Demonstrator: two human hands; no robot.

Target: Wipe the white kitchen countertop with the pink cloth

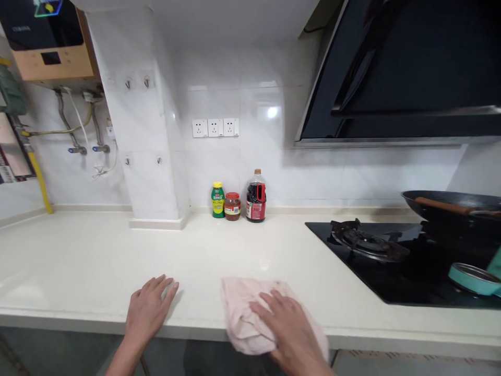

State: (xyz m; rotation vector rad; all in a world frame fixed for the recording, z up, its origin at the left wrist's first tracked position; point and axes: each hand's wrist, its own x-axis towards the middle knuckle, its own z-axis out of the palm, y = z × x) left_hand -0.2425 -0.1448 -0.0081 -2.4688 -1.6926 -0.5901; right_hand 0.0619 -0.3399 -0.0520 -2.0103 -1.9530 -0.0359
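A pale pink cloth (245,313) lies bunched at the front of the white countertop (188,256), part of it hanging over the edge. My right hand (287,324) is on top of the cloth, its fingers curved over the fabric and holding it against the counter; the underside of the hand is hidden. To the left, my left hand (151,305) rests palm down by the counter's front edge, fingers loosely stretched out and nothing in it.
Against the back wall stand a green bottle (218,201), a red-lidded jar (232,207) and a dark sauce bottle (255,201). At right are a black gas stove (407,277), a wok (450,206) and a teal round item (473,279). A range hood (407,78) overhangs the stove.
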